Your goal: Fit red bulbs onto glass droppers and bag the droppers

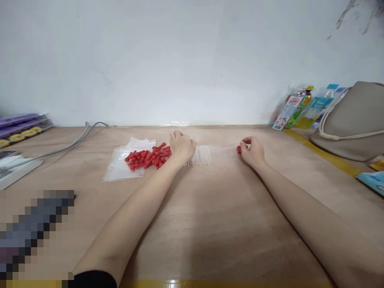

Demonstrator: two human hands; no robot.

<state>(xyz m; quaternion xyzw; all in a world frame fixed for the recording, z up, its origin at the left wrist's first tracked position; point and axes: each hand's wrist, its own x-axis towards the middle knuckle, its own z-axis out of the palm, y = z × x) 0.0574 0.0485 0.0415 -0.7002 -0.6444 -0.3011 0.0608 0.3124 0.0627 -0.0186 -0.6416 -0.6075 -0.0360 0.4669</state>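
A row of thin, clear sticks or tubes [214, 155] lies side by side across the middle of the table. At its left end my left hand [182, 147] is closed, fingers curled downward; whatever they grip is hidden. My right hand [254, 152] is at the right end, its thumb and fingers pinched on a small red bulb-ended piece [239, 149], partly covered. Left of my left hand, a heap of similar red pieces [147, 157] lies partly on clear plastic bags [115, 164]; my forearm hides some of it.
Bottles [318, 106] and a carton [288, 112] stand at the back right, beside a grey-beige drawstring bag [351, 120]. A grey cable [72, 143] runs along the left. Purple and yellow packs [21, 126] sit at the far left. Yellow tape [322, 154] marks the right side.
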